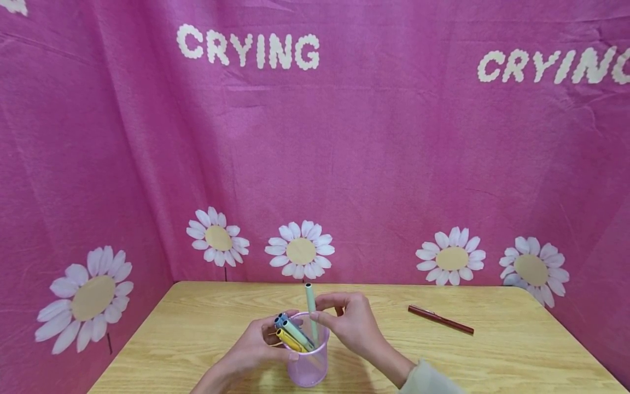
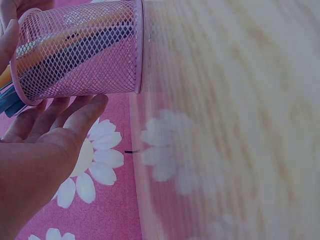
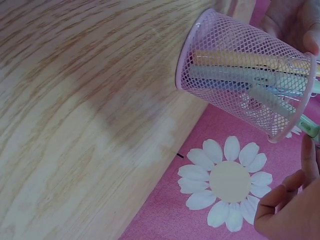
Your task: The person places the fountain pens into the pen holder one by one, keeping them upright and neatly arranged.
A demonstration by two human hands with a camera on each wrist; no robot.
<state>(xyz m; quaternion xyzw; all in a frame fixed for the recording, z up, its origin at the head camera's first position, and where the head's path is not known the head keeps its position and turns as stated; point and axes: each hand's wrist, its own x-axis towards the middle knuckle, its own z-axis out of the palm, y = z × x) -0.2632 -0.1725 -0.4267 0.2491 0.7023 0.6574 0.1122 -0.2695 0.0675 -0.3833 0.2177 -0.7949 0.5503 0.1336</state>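
A pink mesh pen cup [image 1: 307, 369] stands upright on the table. My left hand [image 1: 258, 345] holds it near the rim, thumb at the front and fingers round the far left side. Several pens lean left inside, among them a yellow pen [image 1: 290, 340], a pale green pen [image 1: 295, 331] and dark blue ones. Between thumb and index finger, my right hand [image 1: 351, 323] pinches another light green pen [image 1: 310, 301], nearly upright, its lower part within the cup. Through the mesh in the right wrist view, this green pen [image 3: 272, 102] slants beside the others.
A dark red pen [image 1: 440, 320] with a clip lies on the wooden table [image 1: 394, 361], right of my right hand. Pink cloth [image 1: 374, 164] with daisies and lettering hangs behind the table and along its left side.
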